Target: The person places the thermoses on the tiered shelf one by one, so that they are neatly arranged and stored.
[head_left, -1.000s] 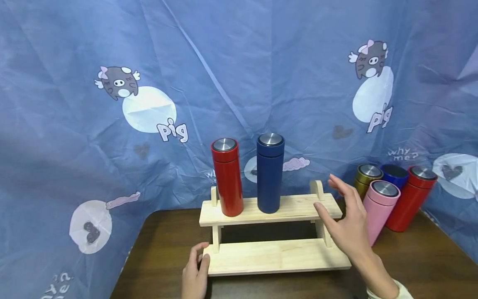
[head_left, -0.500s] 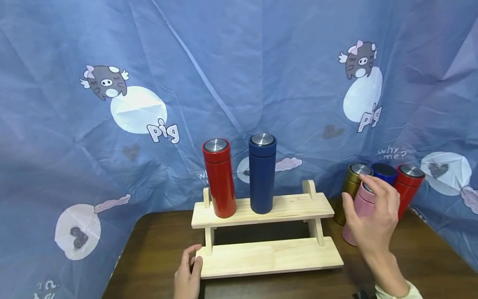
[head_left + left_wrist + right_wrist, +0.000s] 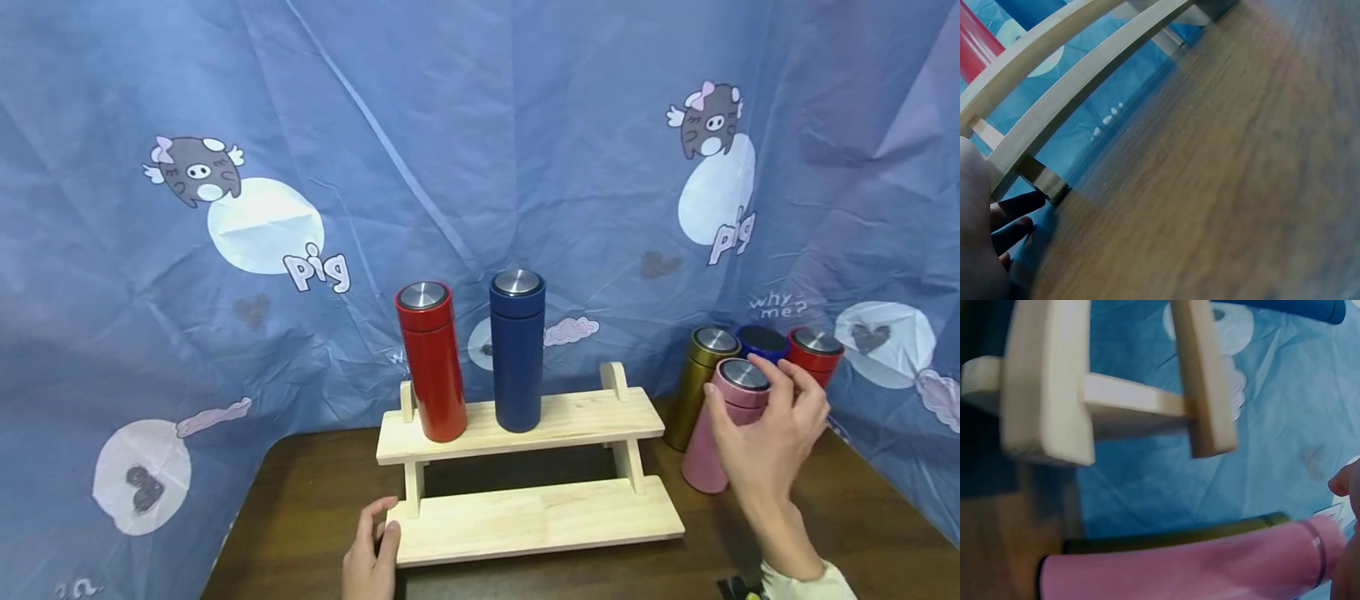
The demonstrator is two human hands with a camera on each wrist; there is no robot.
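My left hand (image 3: 369, 557) grips the left end of the lower shelf of a two-tier wooden rack (image 3: 540, 518). In the left wrist view, several fingers (image 3: 1011, 234) show beneath that board. On the upper shelf stand a red thermos (image 3: 433, 375) and a dark blue thermos (image 3: 517, 367), both upright. At right, my right hand (image 3: 772, 437) is spread around the capped top of a pink thermos (image 3: 705, 458), thumb on the left and fingers on the right. The right wrist view shows the thumb (image 3: 1342, 481) apart from the pink thermos; the fingertips' contact is hidden.
Behind the pink thermos stand a gold thermos (image 3: 686, 400), a blue one (image 3: 761, 340) and another red one (image 3: 816, 354), close together. A dark wooden table (image 3: 300, 492) bears everything. A blue cloth (image 3: 420, 125) with pig prints hangs behind.
My right hand has moved right, from beside the rack's upper shelf to the pink thermos's top. The left hand keeps its place on the rack; the head view has shifted slightly right.
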